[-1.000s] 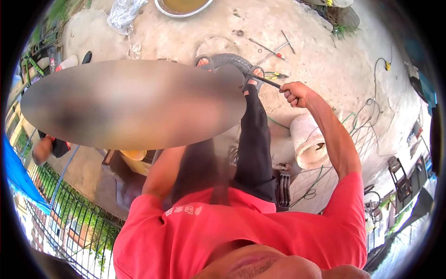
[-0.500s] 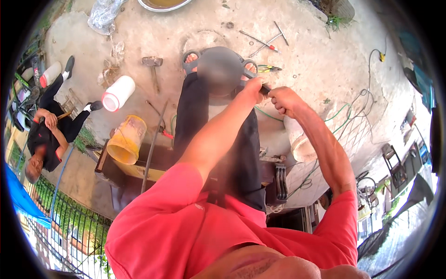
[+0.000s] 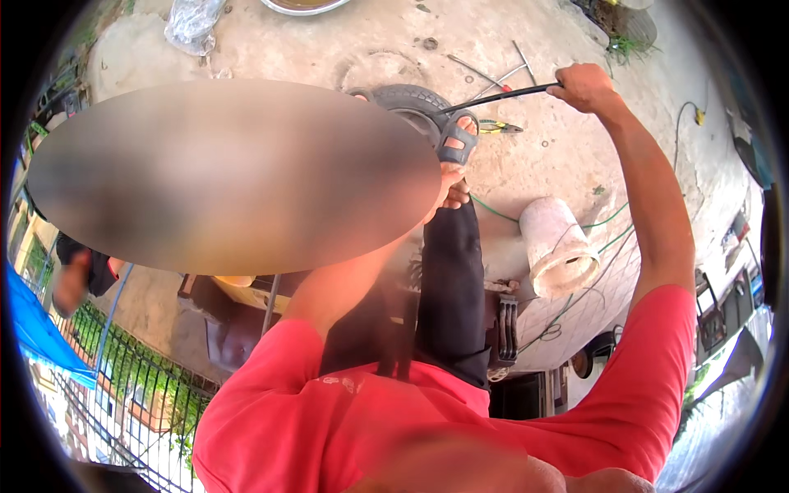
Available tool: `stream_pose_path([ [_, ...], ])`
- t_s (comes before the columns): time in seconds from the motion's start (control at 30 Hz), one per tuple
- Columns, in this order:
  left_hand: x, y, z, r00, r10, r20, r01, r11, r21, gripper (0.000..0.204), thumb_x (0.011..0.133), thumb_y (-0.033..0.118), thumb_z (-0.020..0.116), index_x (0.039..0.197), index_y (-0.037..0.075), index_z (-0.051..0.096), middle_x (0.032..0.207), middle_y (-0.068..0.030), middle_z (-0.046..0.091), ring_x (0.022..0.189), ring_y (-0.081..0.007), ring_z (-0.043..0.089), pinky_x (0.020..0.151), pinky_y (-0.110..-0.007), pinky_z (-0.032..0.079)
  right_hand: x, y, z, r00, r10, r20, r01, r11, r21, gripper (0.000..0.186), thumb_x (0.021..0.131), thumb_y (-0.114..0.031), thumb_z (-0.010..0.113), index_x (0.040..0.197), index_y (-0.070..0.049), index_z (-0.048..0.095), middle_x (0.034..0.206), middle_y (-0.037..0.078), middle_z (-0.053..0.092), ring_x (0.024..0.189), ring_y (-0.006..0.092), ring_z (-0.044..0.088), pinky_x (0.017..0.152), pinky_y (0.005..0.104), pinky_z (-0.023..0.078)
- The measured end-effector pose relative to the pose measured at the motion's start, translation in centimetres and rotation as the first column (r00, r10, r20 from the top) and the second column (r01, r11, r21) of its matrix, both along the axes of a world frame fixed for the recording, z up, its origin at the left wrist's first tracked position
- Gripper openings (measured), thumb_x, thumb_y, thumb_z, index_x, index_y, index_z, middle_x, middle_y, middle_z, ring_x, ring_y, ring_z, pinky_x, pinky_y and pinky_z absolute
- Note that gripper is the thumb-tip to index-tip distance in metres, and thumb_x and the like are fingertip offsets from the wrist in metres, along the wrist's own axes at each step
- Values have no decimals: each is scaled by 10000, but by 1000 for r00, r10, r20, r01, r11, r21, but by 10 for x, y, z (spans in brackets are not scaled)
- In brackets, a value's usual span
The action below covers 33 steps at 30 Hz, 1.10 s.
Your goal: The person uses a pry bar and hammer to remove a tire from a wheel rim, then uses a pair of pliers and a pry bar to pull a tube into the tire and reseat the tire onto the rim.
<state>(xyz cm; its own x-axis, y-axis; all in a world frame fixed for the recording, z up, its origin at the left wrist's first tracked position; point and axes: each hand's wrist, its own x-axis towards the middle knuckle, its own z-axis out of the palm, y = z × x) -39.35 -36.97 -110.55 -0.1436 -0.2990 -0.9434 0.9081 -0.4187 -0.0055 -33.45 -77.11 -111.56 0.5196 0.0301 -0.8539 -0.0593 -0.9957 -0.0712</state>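
Observation:
My right hand (image 3: 585,87) is closed round the outer end of a long black pry bar (image 3: 501,99). The bar's other end meets the rim area of a wheel with a black tyre (image 3: 413,97), lying on the ground by my feet. One sandalled foot (image 3: 460,138) rests at the wheel's right edge, beside the bar. My left hand (image 3: 452,194) is just below that foot, near my trouser leg. A large blurred patch covers part of that hand and much of the wheel. Its visible fingers look bent, but whether they hold anything cannot be made out.
Yellow-handled pliers (image 3: 500,126) and a T-shaped wrench (image 3: 519,67) lie beyond the foot. A white bucket (image 3: 559,246) lies tipped at right, near a green hose (image 3: 604,218). A metal basin (image 3: 306,6) and clear plastic bag (image 3: 193,25) are at the far side.
My right hand has swung outward to the far right with the bar. My left hand, earlier beside it near the bar, has dropped nearer to me. The wheel's tyre now shows more plainly.

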Motion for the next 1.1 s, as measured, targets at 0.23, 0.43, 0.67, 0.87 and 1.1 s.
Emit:
stream_pose_path([
  [0.23, -18, 70, 7, 999, -17, -48, 23, 991, 130, 351, 1023, 367, 636, 1255, 108, 590, 971, -57, 702, 817, -188, 711, 731, -345, 562, -258, -98, 17, 923, -382, 45, 384, 917, -109, 536, 995, -540, 565, 853, -32, 663, 832, 242, 682, 850, 459, 673, 725, 536, 523],
  [0.43, -15, 48, 9, 994, 108, -1, -107, 990, 91, 336, 1021, 390, 630, 1184, 98, 602, 946, -44, 704, 791, -167, 707, 703, -323, 554, -383, -61, 174, 588, -793, 158, 799, 540, -264, 550, 1057, -465, 476, 886, 29, 648, 836, 299, 639, 820, 468, 628, 743, 544, 457],
  [0.67, -17, -31, 43, 997, -7, -72, 7, 1000, 1, 432, 1018, 485, 591, 1267, 132, 575, 1039, -49, 710, 818, -168, 706, 715, -342, 540, -276, 126, 224, 164, -982, -88, 982, 172, -81, 434, 1064, -382, 447, 974, -2, 638, 725, 119, 581, 693, 237, 592, 670, 411, 483],
  [0.87, -11, -39, 22, 872, 484, -74, -391, 779, 490, 507, 1041, 548, 478, 1352, 148, 493, 1050, -117, 638, 792, -243, 671, 677, -470, 540, -236, 276, 195, 20, -911, -411, 1000, 23, -2, 394, 1030, -360, 540, 922, -7, 679, 708, 61, 598, 643, 150, 590, 595, 336, 478],
  [1.1, -3, 19, -30, 824, 567, -11, -484, 713, 507, 478, 1090, 509, 373, 920, 95, 541, 647, -28, 516, 461, -141, 394, 452, -311, 327, -170, 336, 175, -570, -566, -596, 806, -525, -272, 305, 1087, -360, 473, 1013, -75, 552, 646, -38, 399, 497, 81, 320, 452, 277, 268],
])
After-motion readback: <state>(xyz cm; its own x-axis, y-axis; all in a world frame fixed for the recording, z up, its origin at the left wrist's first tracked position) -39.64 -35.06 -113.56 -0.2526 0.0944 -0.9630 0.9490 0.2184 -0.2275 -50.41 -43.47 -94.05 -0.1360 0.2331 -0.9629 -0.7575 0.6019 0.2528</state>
